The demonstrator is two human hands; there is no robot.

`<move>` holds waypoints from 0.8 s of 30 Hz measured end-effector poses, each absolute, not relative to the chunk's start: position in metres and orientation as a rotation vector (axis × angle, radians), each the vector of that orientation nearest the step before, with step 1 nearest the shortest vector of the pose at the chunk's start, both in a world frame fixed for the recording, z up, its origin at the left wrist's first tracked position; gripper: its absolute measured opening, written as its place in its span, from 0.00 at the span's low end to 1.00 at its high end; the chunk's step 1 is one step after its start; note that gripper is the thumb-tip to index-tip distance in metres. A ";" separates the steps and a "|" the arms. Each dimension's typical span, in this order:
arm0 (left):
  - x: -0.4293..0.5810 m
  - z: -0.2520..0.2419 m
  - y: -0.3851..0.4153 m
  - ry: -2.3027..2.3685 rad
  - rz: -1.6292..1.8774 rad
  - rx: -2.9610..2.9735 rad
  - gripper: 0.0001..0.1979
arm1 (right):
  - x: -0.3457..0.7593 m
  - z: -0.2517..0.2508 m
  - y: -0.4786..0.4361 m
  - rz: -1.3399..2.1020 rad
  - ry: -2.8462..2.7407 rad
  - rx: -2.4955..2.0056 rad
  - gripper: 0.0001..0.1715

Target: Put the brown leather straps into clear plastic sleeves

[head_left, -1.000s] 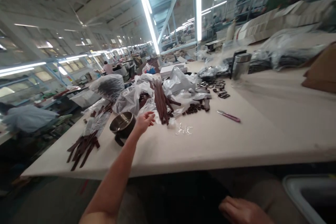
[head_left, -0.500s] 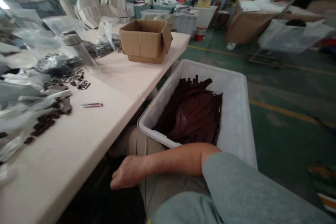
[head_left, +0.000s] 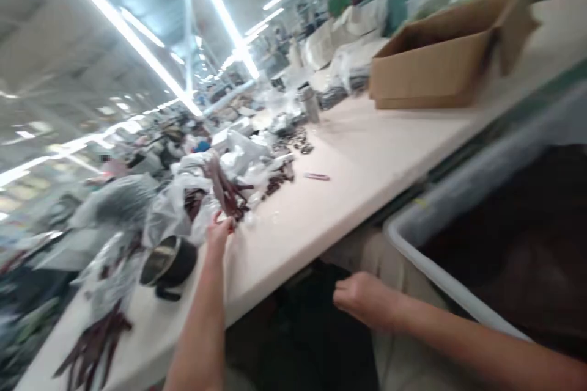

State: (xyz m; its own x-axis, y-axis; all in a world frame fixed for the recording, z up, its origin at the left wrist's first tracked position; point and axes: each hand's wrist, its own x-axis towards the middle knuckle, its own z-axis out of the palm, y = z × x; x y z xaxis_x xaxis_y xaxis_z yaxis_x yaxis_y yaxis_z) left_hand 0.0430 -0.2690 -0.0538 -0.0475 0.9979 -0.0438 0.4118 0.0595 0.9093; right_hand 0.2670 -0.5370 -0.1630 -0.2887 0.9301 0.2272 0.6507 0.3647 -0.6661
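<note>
Brown leather straps (head_left: 227,192) pinched in the left hand's (head_left: 219,237) narrow grip; right hand (head_left: 367,300) loosely curled, empty, near a white plastic bin (head_left: 413,250)

single head-worn view, tilted, facing forward and down along the long work table (head_left: 358,177) from its near edge; close above left hand (head_left: 217,237) and right hand (head_left: 364,299).

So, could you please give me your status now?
Left hand at the brown leather strips, grip unclear; right hand low beside the white plastic bin; metal bowl near left.
</note>
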 end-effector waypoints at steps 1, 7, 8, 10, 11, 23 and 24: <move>0.018 -0.042 -0.268 1.605 1.057 1.422 0.19 | 0.268 -0.170 -0.529 0.577 -2.120 -1.298 0.15; -0.024 -0.053 -0.348 1.362 1.347 1.291 0.20 | 0.261 -0.166 -0.522 0.888 -1.983 -1.275 0.14; -0.024 -0.062 -0.372 1.315 1.369 1.270 0.18 | 0.257 -0.161 -0.524 1.008 -1.874 -1.276 0.14; -0.023 -0.081 -0.423 1.299 1.311 1.267 0.15 | 0.246 -0.153 -0.524 1.259 -1.651 -1.230 0.18; -0.022 -0.090 -0.448 1.302 1.264 1.280 0.14 | 0.239 -0.149 -0.522 1.373 -1.551 -1.187 0.21; 0.009 -0.179 -0.578 1.041 0.853 1.725 0.13 | 0.153 -0.104 -0.459 2.042 -0.602 -0.920 0.12; 0.011 -0.184 -0.580 1.005 0.816 1.764 0.13 | 0.151 -0.100 -0.455 2.034 -0.603 -0.919 0.11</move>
